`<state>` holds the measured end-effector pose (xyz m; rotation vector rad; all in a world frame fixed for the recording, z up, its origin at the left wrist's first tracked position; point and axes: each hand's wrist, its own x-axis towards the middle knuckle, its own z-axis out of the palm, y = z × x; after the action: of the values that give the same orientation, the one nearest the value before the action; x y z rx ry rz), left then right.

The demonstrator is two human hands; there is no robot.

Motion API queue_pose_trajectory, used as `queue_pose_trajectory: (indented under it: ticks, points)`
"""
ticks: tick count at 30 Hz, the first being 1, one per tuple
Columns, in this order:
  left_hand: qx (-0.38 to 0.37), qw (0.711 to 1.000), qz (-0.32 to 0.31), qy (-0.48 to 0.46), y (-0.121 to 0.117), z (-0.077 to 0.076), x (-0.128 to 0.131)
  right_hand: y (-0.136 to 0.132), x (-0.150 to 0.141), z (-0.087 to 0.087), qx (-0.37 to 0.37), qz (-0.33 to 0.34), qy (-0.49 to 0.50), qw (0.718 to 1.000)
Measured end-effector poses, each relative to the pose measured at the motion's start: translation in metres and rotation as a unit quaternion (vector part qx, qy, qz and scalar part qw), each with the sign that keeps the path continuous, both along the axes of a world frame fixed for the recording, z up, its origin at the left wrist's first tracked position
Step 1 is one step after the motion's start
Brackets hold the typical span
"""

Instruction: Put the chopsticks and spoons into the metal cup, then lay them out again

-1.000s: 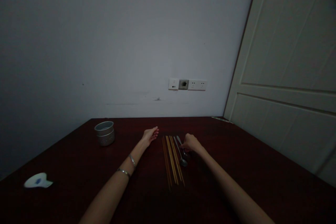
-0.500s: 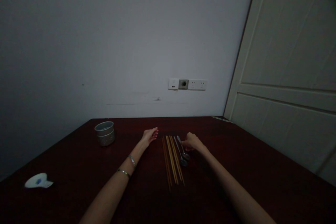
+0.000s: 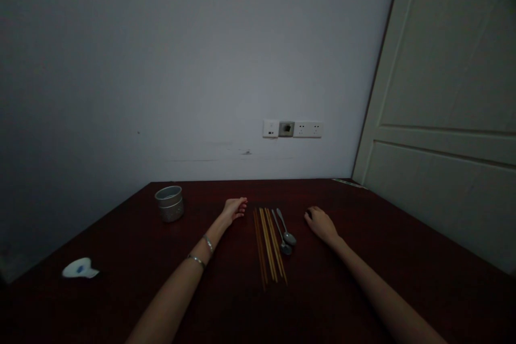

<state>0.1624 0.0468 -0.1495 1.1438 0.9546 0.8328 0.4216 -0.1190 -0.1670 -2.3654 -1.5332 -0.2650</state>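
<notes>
Several wooden chopsticks (image 3: pixel 266 244) lie side by side on the dark red table, some brown and some yellowish. To their right are two metal spoons, one spoon (image 3: pixel 286 249) close against the chopsticks and the other spoon (image 3: pixel 289 237) beside it, bowls toward me. My left hand (image 3: pixel 235 208) rests on its side just left of the chopsticks' far ends, fingers curled in, with nothing visible in it. Right of the spoons, apart from them, my right hand (image 3: pixel 320 222) lies palm down on the table. Its thumb and fingers are apart and no object shows in them.
A metal cup (image 3: pixel 170 204) stands at the table's far left. Nearer on the left lies a white ceramic spoon (image 3: pixel 79 268) with a blue mark. A wall with sockets (image 3: pixel 307 129) rises behind the table (image 3: pixel 226 295), and a pale panelled door (image 3: pixel 439 118) borders the right.
My right hand has let go of the right-hand spoon and moved right, away from it. That spoon now lies fully visible beside the other. The left hand looks much the same.
</notes>
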Motion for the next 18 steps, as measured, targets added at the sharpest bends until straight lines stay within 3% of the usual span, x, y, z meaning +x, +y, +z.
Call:
queue_pose_trajectory:
  ticks: [6, 10, 14, 18]
  points:
    - [0.042, 0.998, -0.014, 0.043, -0.016, 0.006, -0.001, 0.002, 0.007, -0.007, 0.007, 0.029, 0.001, 1.0]
    - [0.096, 0.987, -0.091, 0.087, -0.03, 0.015, -0.023, 0.004, 0.013, -0.014, 0.012, 0.04, -0.008, 0.999]
    - [0.163, 0.961, -0.171, 0.14, -0.048, 0.042, -0.068, 0.008, 0.022, -0.026, 0.018, 0.06, -0.021, 0.998]
    - [0.187, 0.945, -0.188, 0.19, -0.064, 0.077, -0.122, 0.018, 0.039, -0.046, 0.042, 0.086, -0.011, 0.995]
